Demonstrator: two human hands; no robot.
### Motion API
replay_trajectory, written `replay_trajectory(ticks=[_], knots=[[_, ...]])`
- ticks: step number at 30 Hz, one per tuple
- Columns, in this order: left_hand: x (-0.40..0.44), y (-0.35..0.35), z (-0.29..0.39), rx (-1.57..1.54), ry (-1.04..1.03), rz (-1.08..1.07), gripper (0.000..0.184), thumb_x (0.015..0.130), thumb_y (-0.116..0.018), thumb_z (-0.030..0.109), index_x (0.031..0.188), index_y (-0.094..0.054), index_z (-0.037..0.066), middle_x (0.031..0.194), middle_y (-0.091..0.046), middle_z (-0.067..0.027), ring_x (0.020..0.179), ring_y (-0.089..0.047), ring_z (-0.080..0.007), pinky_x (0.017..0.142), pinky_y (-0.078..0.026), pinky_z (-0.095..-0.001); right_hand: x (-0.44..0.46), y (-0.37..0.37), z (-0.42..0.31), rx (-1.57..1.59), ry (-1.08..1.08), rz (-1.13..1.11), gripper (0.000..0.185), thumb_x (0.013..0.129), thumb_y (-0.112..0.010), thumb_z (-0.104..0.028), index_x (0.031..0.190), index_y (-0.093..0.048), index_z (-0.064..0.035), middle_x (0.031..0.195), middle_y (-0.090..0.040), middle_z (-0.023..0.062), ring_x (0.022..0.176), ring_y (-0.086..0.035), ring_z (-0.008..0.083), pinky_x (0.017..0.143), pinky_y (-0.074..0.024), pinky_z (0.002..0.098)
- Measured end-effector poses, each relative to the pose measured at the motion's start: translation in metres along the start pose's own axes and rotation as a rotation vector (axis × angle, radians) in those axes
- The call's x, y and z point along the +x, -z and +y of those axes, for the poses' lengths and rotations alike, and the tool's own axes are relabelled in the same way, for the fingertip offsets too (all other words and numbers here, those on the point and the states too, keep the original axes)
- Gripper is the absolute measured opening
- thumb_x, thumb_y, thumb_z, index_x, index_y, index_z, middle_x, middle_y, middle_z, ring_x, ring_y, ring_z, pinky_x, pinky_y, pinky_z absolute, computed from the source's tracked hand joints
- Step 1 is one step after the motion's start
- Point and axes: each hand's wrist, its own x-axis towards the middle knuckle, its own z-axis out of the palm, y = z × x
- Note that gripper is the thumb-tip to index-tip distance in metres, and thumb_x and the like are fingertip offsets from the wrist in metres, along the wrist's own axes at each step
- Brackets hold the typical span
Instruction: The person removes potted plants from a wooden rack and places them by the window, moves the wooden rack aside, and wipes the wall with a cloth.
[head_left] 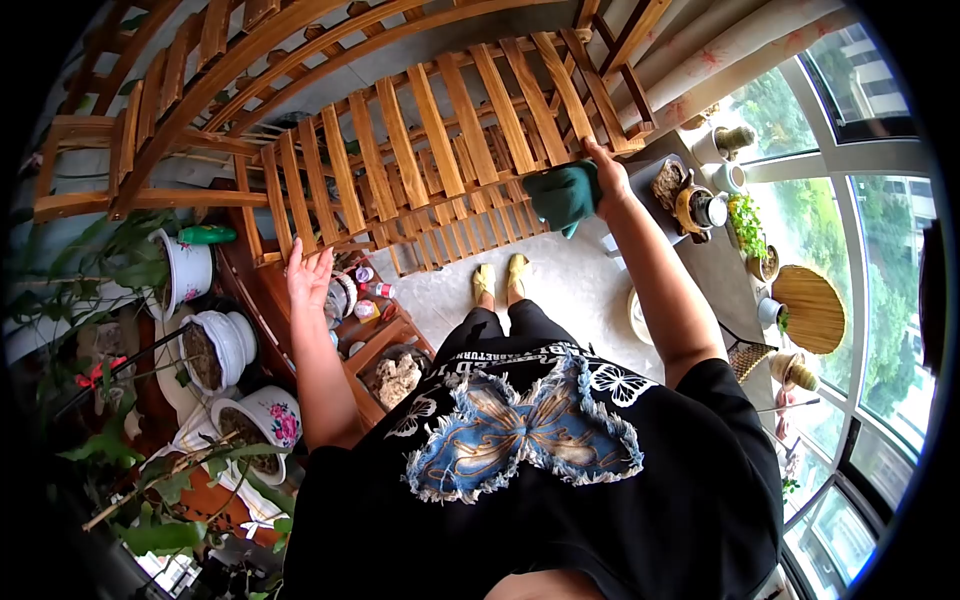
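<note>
A slatted wooden shelf rack (428,128) stretches across the upper middle, with lower slatted tiers beneath its top. At its right end my right hand (608,182) is closed on a dark green cloth (565,197), which hangs at the front edge. The fingertips of this hand reach the last slats. On the other side, my left hand (310,277) is at the front left corner of the rack, palm partly turned up and fingers extended. Its fingertips meet or nearly meet the slats; contact is hard to make out.
Potted plants in white pots (268,425) line the left side, near a green bottle (207,234). Small jars and a reddish-brown cabinet (372,352) sit below my left hand. Right, a windowsill (690,270) holds plants, a turtle-shaped ornament (690,205) and a round woven tray (808,308).
</note>
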Motion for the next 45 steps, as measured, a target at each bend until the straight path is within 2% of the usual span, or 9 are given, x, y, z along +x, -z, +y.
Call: replay_trajectory(ticks=[3, 6, 10, 15, 17, 24, 35, 39, 45], knots=[[0.002, -0.003, -0.005, 0.036, -0.03, 0.025, 0.036, 0.088, -0.077, 0.038, 0.116, -0.068, 0.018, 0.106, -0.073, -0.0124, 0.091, -0.072, -0.0263, 0.095, -0.054, -0.0385, -0.006, 0.005, 0.004, 0.037, -0.042, -0.007, 0.04, 0.094, -0.069, -0.042, 0.119, -0.058, -0.0134, 0.094, -0.065, 0.0083, 0.081, -0.068, 0.0275, 0.075, -0.0597, 0.0432], [0.012, 0.002, -0.009, 0.099, -0.064, 0.049, 0.045, 0.088, -0.077, 0.04, 0.129, -0.065, 0.025, 0.095, -0.068, -0.0094, 0.085, -0.067, -0.0207, 0.09, -0.052, -0.0361, -0.016, 0.014, 0.013, 0.005, -0.005, -0.006, 0.041, 0.094, -0.069, -0.043, 0.12, -0.056, -0.0129, 0.095, -0.065, 0.0092, 0.081, -0.068, 0.0281, 0.075, -0.0594, 0.043], [0.008, -0.007, -0.008, 0.097, -0.025, 0.06, 0.038, 0.092, -0.071, 0.035, 0.129, -0.066, 0.027, 0.109, -0.067, -0.0083, 0.089, -0.065, -0.0193, 0.092, -0.05, -0.0346, -0.029, 0.034, 0.029, 0.016, 0.031, 0.036, 0.046, 0.093, -0.071, -0.042, 0.119, -0.061, -0.0055, 0.101, -0.067, 0.0152, 0.086, -0.069, 0.0301, 0.08, -0.0586, 0.0445], [0.003, -0.006, -0.013, 0.135, -0.02, 0.029, 0.051, 0.084, -0.08, 0.04, 0.129, -0.063, 0.022, 0.111, -0.067, -0.0119, 0.09, -0.066, -0.0221, 0.09, -0.053, -0.0362, -0.057, 0.051, 0.047, 0.005, 0.037, 0.137, 0.052, 0.092, -0.071, -0.046, 0.121, -0.058, -0.0045, 0.1, -0.066, 0.0138, 0.081, -0.069, 0.0283, 0.076, -0.0593, 0.0429], [-0.002, -0.004, -0.012, 0.152, -0.039, 0.01, 0.053, 0.083, -0.081, 0.04, 0.129, -0.062, 0.021, 0.111, -0.067, -0.0119, 0.089, -0.065, -0.0215, 0.089, -0.053, -0.0355, -0.066, 0.058, 0.056, 0.046, 0.02, 0.12, 0.038, 0.094, -0.069, -0.045, 0.108, -0.06, -0.0109, 0.091, -0.064, 0.0092, 0.078, -0.067, 0.0257, 0.072, -0.0589, 0.0409], [-0.005, -0.008, -0.021, 0.248, -0.045, 0.026, 0.073, 0.074, -0.087, 0.051, 0.13, -0.059, 0.013, 0.109, -0.066, -0.0101, 0.096, -0.063, -0.0205, 0.096, -0.051, -0.0351, -0.089, 0.095, 0.096, 0.121, 0.093, 0.112, 0.046, 0.096, -0.065, -0.045, 0.119, -0.061, -0.0057, 0.103, -0.067, 0.0126, 0.089, -0.069, 0.0278, 0.082, -0.0581, 0.0412], [0.002, 0.0, -0.015, 0.343, -0.005, -0.11, 0.064, 0.077, -0.087, 0.045, 0.124, -0.061, 0.01, 0.107, -0.069, -0.0103, 0.094, -0.066, -0.0206, 0.092, -0.053, -0.0336, -0.176, 0.119, 0.164, 0.271, 0.177, 0.135, 0.06, 0.094, -0.07, -0.044, 0.124, -0.056, 0.006, 0.107, -0.067, 0.0171, 0.089, -0.07, 0.0291, 0.08, -0.0586, 0.0412], [-0.003, -0.005, -0.013, 0.368, 0.051, -0.162, 0.064, 0.078, -0.086, 0.044, 0.123, -0.061, 0.006, 0.109, -0.068, -0.0106, 0.098, -0.065, -0.0225, 0.092, -0.053, -0.0347, -0.187, 0.14, 0.199, 0.335, 0.179, 0.116, 0.053, 0.1, -0.061, -0.038, 0.13, -0.053, 0.0058, 0.118, -0.066, 0.0203, 0.102, -0.069, 0.033, 0.09, -0.0572, 0.0448], [-0.016, -0.011, -0.021, 0.436, 0.031, -0.225, 0.062, 0.079, -0.084, 0.048, 0.117, -0.062, 0.005, 0.106, -0.069, -0.0102, 0.096, -0.065, -0.0224, 0.092, -0.051, -0.0342, -0.226, 0.148, 0.232, 0.395, 0.256, 0.168, 0.057, 0.095, -0.069, -0.041, 0.121, -0.058, 0.0083, 0.106, -0.068, 0.0163, 0.088, -0.07, 0.0274, 0.08, -0.0585, 0.0392]])
